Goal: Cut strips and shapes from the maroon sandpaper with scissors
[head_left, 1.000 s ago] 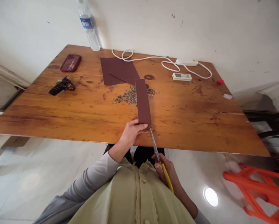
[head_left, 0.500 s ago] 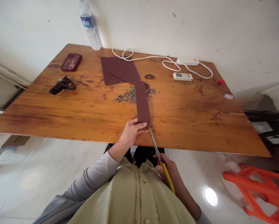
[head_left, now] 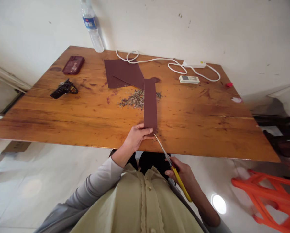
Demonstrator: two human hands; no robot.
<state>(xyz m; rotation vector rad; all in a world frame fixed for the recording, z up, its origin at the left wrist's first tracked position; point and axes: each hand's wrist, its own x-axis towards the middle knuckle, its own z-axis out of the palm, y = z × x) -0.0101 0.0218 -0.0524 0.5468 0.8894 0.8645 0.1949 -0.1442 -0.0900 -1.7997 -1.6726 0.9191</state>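
Left hand (head_left: 136, 137) holds 1 strip (head_left: 150, 105), right hand (head_left: 184, 172) scissors (head_left: 175, 172) perhaps touching it.

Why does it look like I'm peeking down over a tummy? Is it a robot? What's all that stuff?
No robot: just a person with bare hands. A camera worn on their head looks forward and down, so we see their shirt too. The left hand holds a maroon strip. The right hand holds yellow-handled scissors, tips close to the strip's near end. On the wooden table are small scraps, more maroon sheets, a black clip, a remote and a bottle.
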